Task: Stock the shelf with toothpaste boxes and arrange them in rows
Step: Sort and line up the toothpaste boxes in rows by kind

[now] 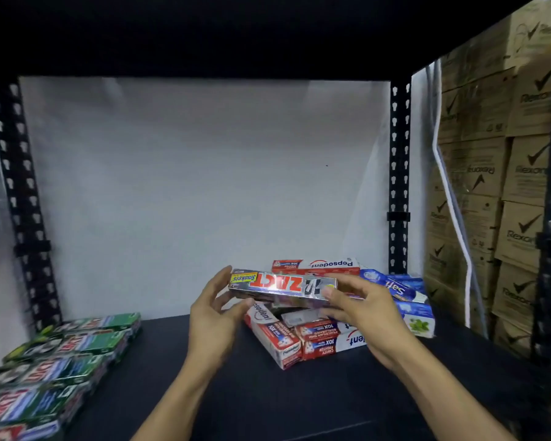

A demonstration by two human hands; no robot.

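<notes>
Far left on the dark shelf (268, 402): green Zact boxes (54, 370) lying flat, side by side in a row running front to back, along the left upright (23, 198). Some blur at the near end, can't count them reliably.

Left hand (213, 316): fingers spread wide, palm turned right, cupped at the left end of the silver Zact box (282, 286). Fingertips near or just touching that end; can't tell if there's real grip.

Silver Zact box: held level above the pile, long side across the view, print upside down to the camera, yellow "Smokers" tag at its left end.

Right hand (360, 310): pinching the box's right end, thumb on the front face, fingers behind and under it. This hand carries the box.

Under and behind the box: loose pile of red-and-white Pepsodent boxes (315, 338), lying at mixed angles, one more flat at the back against the white wall (188, 186). Just right of them, blue boxes (407, 297) stacked untidily, beside the right upright (399, 173).

Far right, outside the rack: stacked brown Rexona cartons (503, 186).
</notes>
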